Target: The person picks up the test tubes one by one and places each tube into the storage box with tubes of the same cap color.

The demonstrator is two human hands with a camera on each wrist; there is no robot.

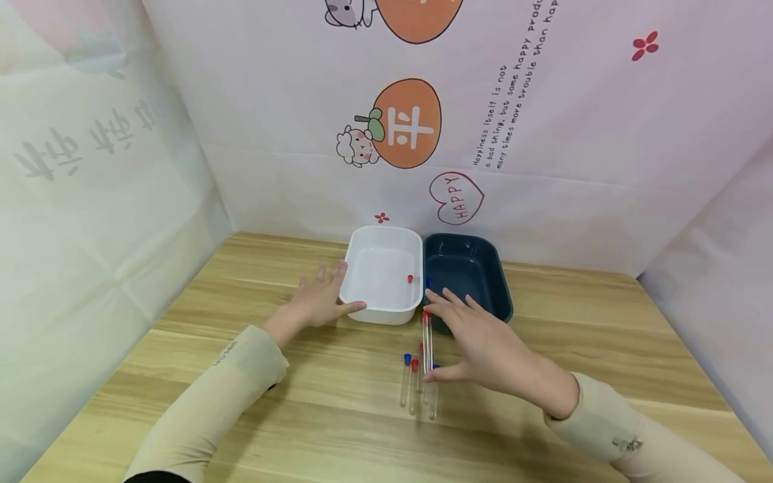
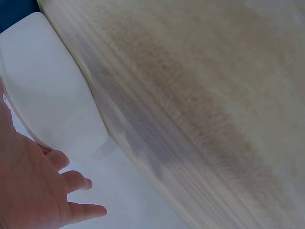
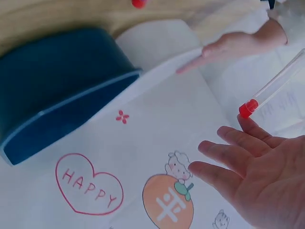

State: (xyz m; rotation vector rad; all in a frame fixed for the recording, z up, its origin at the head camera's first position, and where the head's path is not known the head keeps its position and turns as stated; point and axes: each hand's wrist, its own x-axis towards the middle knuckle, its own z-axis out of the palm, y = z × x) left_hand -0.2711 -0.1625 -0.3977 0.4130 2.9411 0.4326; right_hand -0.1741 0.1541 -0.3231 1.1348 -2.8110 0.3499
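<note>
A clear test tube with a red cap (image 1: pixel 426 341) is pinched lengthwise by my right hand (image 1: pixel 486 349), index finger at the cap and thumb at the far end. The other fingers spread over the front of the dark blue bin (image 1: pixel 501 292). My left hand (image 1: pixel 317 300) rests at the left rim of the white bin (image 1: pixel 380 316), fingers spread and thumb along the front corner. In the right wrist view the red cap (image 3: pixel 248 108) meets the index fingertip. Below the right hand, several test tubes (image 1: pixel 404 388) with red or blue caps lie on the table.
Both bins stand side by side against the printed backdrop (image 1: pixel 290 181). A red cap (image 1: pixel 410 278) shows inside the white bin, and a blue cap (image 1: pixel 429 282) at the dark bin's left side. Wood-patterned table (image 1: pixel 314 416) surrounds them, with cloth walls left and right.
</note>
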